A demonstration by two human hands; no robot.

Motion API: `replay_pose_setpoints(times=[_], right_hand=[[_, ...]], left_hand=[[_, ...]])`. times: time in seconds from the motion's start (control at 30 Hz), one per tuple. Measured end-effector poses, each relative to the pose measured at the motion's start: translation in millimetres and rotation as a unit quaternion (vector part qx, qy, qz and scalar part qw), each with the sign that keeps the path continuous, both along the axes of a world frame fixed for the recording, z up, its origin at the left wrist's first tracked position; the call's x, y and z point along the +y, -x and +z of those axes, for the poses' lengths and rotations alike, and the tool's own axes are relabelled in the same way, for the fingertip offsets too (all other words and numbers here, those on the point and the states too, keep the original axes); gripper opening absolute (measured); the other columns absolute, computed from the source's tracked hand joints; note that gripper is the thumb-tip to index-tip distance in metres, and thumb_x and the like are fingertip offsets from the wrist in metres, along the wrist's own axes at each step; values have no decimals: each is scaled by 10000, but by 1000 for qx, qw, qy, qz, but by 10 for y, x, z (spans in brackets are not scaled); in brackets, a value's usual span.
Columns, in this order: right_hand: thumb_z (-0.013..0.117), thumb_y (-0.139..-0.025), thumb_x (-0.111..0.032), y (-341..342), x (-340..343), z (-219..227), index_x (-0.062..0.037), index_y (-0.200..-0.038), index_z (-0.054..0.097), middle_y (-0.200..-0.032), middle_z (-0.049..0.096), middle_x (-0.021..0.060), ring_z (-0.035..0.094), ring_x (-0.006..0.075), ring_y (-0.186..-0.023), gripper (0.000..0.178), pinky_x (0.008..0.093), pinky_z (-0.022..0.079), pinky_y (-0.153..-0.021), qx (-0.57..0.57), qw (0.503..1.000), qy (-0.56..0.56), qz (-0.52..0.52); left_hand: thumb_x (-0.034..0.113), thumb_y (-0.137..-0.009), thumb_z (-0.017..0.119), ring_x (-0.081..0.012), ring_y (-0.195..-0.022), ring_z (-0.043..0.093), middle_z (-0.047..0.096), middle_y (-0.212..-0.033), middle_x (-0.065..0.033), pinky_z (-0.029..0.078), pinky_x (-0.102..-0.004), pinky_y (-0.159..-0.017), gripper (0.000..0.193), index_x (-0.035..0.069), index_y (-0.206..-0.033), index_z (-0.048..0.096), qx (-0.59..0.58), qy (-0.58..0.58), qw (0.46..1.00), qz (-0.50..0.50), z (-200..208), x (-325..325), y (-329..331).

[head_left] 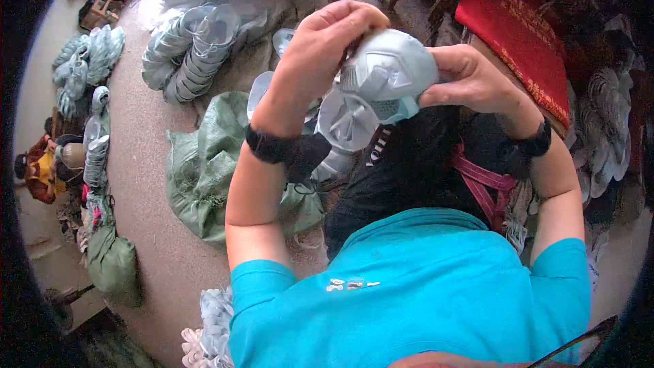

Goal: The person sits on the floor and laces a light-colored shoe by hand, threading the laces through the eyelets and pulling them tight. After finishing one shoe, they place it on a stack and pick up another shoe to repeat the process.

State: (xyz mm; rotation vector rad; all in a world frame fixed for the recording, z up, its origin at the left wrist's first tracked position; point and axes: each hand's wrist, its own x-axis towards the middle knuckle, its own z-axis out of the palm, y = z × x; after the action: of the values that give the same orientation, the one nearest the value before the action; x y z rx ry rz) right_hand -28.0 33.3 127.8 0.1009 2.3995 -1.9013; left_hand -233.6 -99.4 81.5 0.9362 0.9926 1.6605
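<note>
A pale grey-blue shoe upper (398, 71) with a mesh part is held up in front of my chest, between both hands. My left hand (334, 31) has its fingers bent over the upper's left edge. On the other side my right hand (470, 80) pinches its right edge between thumb and fingers. Just below, another pale shoe upper (347, 121) hangs or lies over my dark-clothed lap; what supports it is hidden. Black bands circle both wrists.
A green woven sack (204, 170) lies on the floor to the left. Stacked bundles of pale uppers (197, 51) sit beyond it, with more uppers (606, 123) at the right. Red cloth (514, 48) lies at the upper right. Another person (42, 169) sits far left.
</note>
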Motion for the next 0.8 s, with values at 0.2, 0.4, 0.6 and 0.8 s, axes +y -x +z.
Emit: replay_pose_setpoints(times=[0.2, 0.4, 0.6, 0.8], right_hand=[[639, -901, -258, -683, -8, 526, 17, -1243, 560, -1139, 649, 131, 635, 212, -1021, 446, 368, 503, -930, 248, 933, 226, -133], [388, -1031, -242, -1212, 479, 942, 42, -1285, 511, -1225, 591, 241, 614, 326, -1098, 401, 476, 503, -955, 345, 904, 224, -120], [403, -1028, -273, -1636, 663, 1016, 55, -1240, 535, -1202, 597, 217, 612, 305, -1082, 413, 452, 506, -944, 372, 893, 213, -140], [450, -1009, -320, -2068, 769, 1011, 38, -1179, 585, -1132, 633, 187, 627, 263, -1039, 418, 413, 521, -916, 419, 854, 166, -259]], left_hand=[[274, -977, 529, -109, -921, 579, 657, -1036, -23, 460, -268, -842, 291, 42, -1105, 651, 127, 55, 982, 131, -786, 41, 236], [312, -973, 543, -139, -1018, 595, 675, -1088, -46, 447, -287, -900, 342, 34, -1137, 657, 244, 191, 950, 16, -1640, -186, 141], [236, -958, 579, -135, -968, 602, 672, -1038, -61, 466, -278, -863, 290, 1, -1116, 642, 296, 120, 947, 42, -1488, -23, -345], [148, -948, 567, -142, -947, 598, 645, -1041, -67, 465, -272, -851, 213, 8, -1078, 662, 337, -70, 938, -47, -598, 334, -1146]])
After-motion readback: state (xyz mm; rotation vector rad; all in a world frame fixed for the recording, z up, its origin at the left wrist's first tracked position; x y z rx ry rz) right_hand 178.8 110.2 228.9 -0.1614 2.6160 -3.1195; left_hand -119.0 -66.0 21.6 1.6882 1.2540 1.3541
